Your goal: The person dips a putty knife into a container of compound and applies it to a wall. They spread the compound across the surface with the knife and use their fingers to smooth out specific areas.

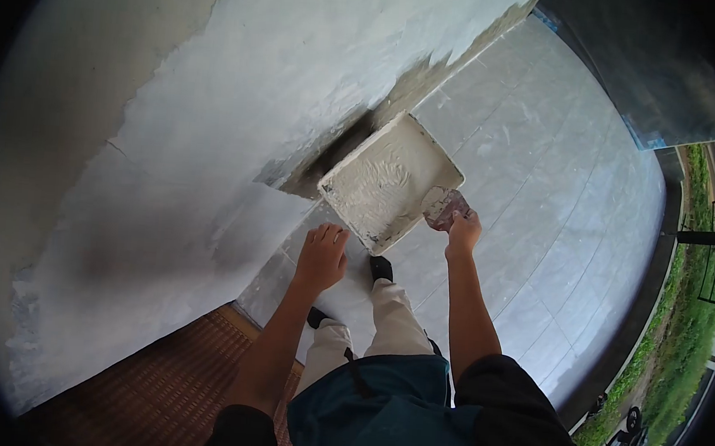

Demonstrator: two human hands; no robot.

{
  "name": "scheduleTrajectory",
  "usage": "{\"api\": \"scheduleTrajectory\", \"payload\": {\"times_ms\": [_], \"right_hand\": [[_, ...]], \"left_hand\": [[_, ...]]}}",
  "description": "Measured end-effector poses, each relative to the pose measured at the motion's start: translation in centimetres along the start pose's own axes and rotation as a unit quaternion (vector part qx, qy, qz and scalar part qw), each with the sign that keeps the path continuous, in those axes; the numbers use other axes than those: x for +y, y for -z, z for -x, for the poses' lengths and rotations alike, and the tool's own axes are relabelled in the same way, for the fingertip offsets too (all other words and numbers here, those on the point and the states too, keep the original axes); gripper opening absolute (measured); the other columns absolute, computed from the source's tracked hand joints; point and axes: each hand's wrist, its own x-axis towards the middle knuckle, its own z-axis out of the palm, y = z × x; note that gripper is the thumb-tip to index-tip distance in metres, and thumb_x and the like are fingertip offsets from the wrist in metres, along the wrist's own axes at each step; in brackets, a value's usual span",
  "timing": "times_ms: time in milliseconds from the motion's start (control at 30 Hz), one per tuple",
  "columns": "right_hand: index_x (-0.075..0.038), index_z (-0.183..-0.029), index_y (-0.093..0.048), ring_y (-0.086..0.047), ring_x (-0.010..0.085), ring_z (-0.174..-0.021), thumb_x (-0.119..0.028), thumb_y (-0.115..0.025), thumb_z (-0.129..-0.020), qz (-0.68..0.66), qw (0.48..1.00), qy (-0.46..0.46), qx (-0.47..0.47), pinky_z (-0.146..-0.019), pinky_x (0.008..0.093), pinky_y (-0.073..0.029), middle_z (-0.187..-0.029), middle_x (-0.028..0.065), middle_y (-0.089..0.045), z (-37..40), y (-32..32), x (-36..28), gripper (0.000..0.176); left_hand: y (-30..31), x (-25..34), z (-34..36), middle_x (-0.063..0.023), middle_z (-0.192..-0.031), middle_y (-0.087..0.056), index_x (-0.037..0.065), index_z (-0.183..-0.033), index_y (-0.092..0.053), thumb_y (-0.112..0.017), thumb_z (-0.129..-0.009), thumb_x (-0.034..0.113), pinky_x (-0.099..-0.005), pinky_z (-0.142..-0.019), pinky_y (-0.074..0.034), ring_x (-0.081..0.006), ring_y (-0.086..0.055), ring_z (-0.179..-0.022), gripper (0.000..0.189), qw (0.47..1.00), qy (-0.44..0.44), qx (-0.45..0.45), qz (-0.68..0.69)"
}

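Observation:
My right hand (pixel 464 233) grips a reddish putty scraper (pixel 446 210) whose blade is smeared with pale filler. The scraper overlaps the right-hand edge of a shallow rectangular tray (pixel 350 167). Wet, off-white filler (pixel 379 185) with ridged swirl marks coats the tray's bottom. Beside the tray's near left corner is my left hand (pixel 322 256), holding nothing, its fingers loosely bent and slightly apart. A partly skim-coated wall (pixel 215 122) rises on the left, pale filler over much of it and a bare darker strip low down.
Grey tiles cover the floor (pixel 534 194), where my dark-shod feet (pixel 381 268) stand just below the tray. A brown woven panel (pixel 173 376) adjoins the wall at the lower left. A dark sheet (pixel 642 61) hangs at the upper right, and grass (pixel 671 369) runs beyond the floor's edge.

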Motion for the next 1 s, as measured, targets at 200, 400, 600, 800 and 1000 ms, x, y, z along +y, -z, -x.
{"api": "scheduleTrajectory", "payload": {"times_ms": [200,400,600,800,1000], "right_hand": [[0.004,-0.101,-0.062,-0.064,0.0172,-0.079,-0.002,-0.059,-0.083,0.151,0.988,0.012,-0.019,-0.071,0.0295,-0.051,-0.09,0.0106,-0.066,-4.2,0.3,5.7,0.019],[0.007,-0.111,-0.053,-0.065,0.0213,-0.085,0.002,-0.054,-0.089,-0.08,0.973,-0.184,-0.11,-0.076,0.0325,-0.058,-0.102,0.0147,-0.062,-4.0,0.8,11.5,0.023],[0.003,-0.115,-0.05,-0.063,0.0231,-0.094,0.0,-0.053,-0.092,-0.117,0.966,-0.197,-0.119,-0.086,0.0398,-0.055,-0.107,0.013,-0.06,-4.6,1.3,14.2,0.023],[0.003,-0.117,-0.05,-0.063,0.0223,-0.095,-0.001,-0.054,-0.092,-0.104,0.973,-0.177,-0.102,-0.089,0.0396,-0.054,-0.108,0.0114,-0.06,-3.7,3.2,15.0,0.025],[0.004,-0.116,-0.05,-0.064,0.0211,-0.092,-0.001,-0.055,-0.091,-0.098,0.976,-0.193,-0.026,-0.084,0.0396,-0.057,-0.105,0.0131,-0.061,-1.5,8.6,14.4,0.026]], "left_hand": [[-5.0,0.5,-1.6,-0.0118,-0.108,-0.054,0.003,-0.111,-0.056,-0.059,-0.073,0.006,-0.0446,-0.091,-0.039,-0.0303,-0.05,-0.109,0.038,0.997,0.029,-0.042,0.052],[-7.9,0.6,-1.5,-0.0122,-0.11,-0.054,0.004,-0.113,-0.054,-0.059,-0.073,0.005,-0.0451,-0.092,-0.039,-0.031,-0.049,-0.11,0.04,0.993,0.056,-0.066,0.079],[-9.9,-0.4,-0.3,-0.0119,-0.11,-0.054,0.004,-0.112,-0.054,-0.059,-0.074,0.005,-0.0441,-0.092,-0.039,-0.0304,-0.05,-0.11,0.039,0.991,0.073,-0.073,0.088],[-11.3,-1.0,0.3,-0.0119,-0.108,-0.055,0.003,-0.113,-0.054,-0.058,-0.075,0.006,-0.0431,-0.092,-0.039,-0.0301,-0.05,-0.109,0.039,0.99,0.088,-0.065,0.094],[-11.8,-1.2,-0.2,-0.0136,-0.111,-0.054,0.002,-0.117,-0.052,-0.058,-0.076,0.005,-0.045,-0.093,-0.039,-0.0321,-0.049,-0.111,0.042,0.988,0.098,-0.044,0.115]]}}
